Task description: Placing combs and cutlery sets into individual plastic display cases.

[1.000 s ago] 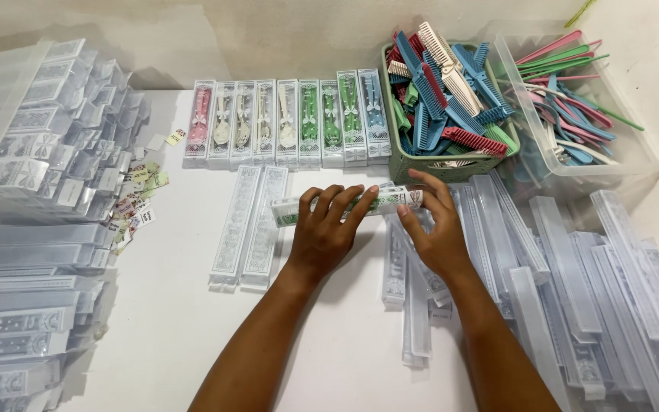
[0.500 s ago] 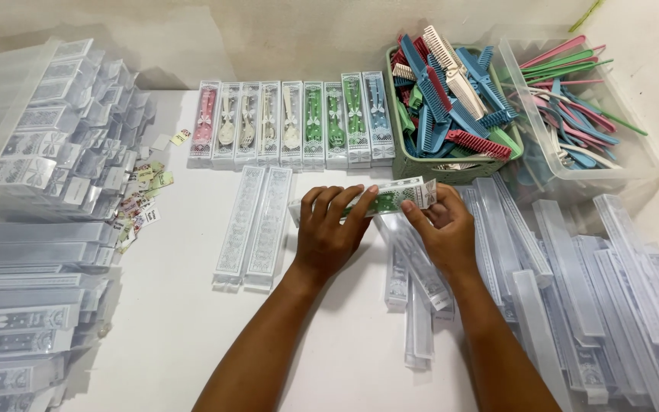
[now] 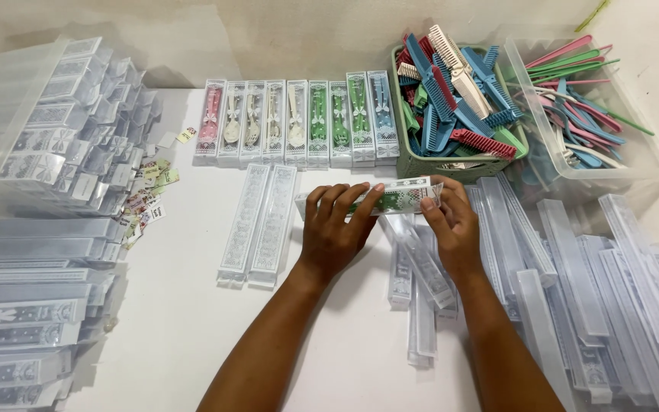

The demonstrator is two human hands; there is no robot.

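Both my hands hold one long clear plastic box (image 3: 398,194) with a green comb set inside, lying crosswise above the white table (image 3: 184,336). My left hand (image 3: 335,229) covers its left half, fingers curled over the top. My right hand (image 3: 451,221) pinches its right end. A row of filled boxes (image 3: 295,122) with pink, cream, green and blue contents lies at the back. Two empty patterned boxes (image 3: 261,221) lie just left of my left hand.
A green basket (image 3: 421,164) of blue, red and cream combs stands behind my right hand, with a clear tub (image 3: 634,152) of thin tail combs beside it. Empty clear boxes (image 3: 596,305) pile up on the right, stacked boxes (image 3: 47,152) on the left, small labels (image 3: 150,191) nearby.
The box in my hands has shifted slightly away from me and to the right. My right hand slid along to its right end; my left hand stays over the left half.
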